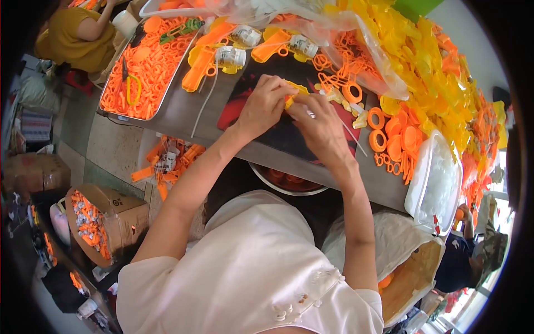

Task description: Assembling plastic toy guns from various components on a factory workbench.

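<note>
The small yellow plastic part sits right between the two hands, above the dark mat on the worktop. The left hand pinches its left end; the right hand pinches the right end. Its long side runs left to right. Both hands are just as near. Fingers hide most of the part, so its shape is hard to tell. A thin white stick pokes out under the right hand.
</note>
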Action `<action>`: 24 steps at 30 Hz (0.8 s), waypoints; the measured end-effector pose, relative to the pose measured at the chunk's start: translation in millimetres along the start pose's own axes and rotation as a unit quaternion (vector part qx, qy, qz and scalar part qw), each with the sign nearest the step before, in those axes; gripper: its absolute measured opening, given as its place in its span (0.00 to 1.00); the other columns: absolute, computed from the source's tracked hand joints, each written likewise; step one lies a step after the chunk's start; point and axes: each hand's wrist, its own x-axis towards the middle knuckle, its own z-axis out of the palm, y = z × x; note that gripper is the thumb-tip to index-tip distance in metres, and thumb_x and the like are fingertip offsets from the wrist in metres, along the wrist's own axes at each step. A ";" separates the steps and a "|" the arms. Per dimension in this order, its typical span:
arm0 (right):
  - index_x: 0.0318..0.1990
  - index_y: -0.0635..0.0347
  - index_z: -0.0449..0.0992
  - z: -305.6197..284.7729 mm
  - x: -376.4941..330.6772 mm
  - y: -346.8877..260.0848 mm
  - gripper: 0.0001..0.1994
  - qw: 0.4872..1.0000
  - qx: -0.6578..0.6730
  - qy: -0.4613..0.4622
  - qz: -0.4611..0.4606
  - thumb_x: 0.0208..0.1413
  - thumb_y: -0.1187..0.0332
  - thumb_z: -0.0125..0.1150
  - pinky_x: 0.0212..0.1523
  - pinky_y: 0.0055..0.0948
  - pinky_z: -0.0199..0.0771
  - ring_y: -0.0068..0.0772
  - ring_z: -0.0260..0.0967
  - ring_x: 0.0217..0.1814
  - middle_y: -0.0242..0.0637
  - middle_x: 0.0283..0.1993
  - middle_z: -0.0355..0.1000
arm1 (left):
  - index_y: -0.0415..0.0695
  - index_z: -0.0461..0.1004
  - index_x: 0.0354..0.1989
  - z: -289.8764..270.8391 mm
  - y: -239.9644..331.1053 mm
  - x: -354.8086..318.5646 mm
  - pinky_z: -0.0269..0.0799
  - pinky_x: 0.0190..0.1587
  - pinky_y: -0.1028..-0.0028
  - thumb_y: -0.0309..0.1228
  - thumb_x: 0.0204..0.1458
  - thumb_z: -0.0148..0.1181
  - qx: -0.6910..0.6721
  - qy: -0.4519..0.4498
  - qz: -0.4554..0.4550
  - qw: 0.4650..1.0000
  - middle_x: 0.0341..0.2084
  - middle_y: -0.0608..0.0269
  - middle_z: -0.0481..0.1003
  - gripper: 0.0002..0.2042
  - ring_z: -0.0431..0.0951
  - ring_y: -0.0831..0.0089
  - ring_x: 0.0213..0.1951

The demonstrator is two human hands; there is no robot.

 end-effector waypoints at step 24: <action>0.41 0.69 0.74 16.5 -3.3 31.1 0.20 0.870 0.153 0.132 0.449 0.64 0.56 0.48 0.37 0.40 0.68 0.44 0.72 0.33 0.51 0.29 0.71 | 0.45 0.69 0.57 -18.4 42.3 42.9 0.61 0.59 0.60 0.28 0.50 0.63 0.089 -0.125 0.070 0.986 0.52 0.56 0.71 0.23 0.68 0.61 0.56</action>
